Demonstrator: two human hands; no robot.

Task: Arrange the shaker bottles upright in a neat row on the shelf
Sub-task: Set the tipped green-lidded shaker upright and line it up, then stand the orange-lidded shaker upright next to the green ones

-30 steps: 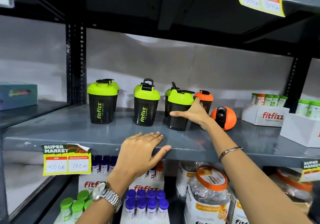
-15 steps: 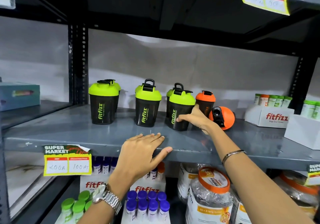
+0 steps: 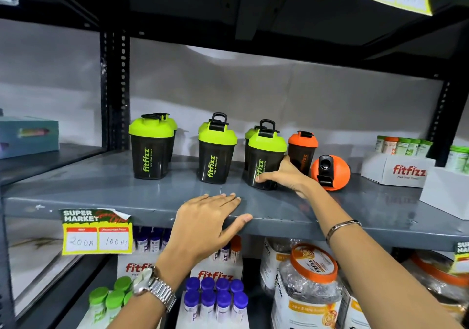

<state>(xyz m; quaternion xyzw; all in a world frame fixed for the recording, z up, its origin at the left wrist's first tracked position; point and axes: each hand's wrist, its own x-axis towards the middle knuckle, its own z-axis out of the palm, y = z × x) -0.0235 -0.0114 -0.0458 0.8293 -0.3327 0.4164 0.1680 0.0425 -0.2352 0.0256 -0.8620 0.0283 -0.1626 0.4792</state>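
Head view: right hand (image 3: pixel 284 177) around now label-forward green shaker (image 3: pixel 264 162); left hand (image 3: pixel 210 217) flat, empty.

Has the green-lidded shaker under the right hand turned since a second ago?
Yes. The shaker rotated: its logo, earlier hidden, now faces front like its neighbour's. The right hand grips it.

left hand (image 3: pixel 208 220) flat (palm down), right hand (image 3: pixel 284 176) curled, gripping
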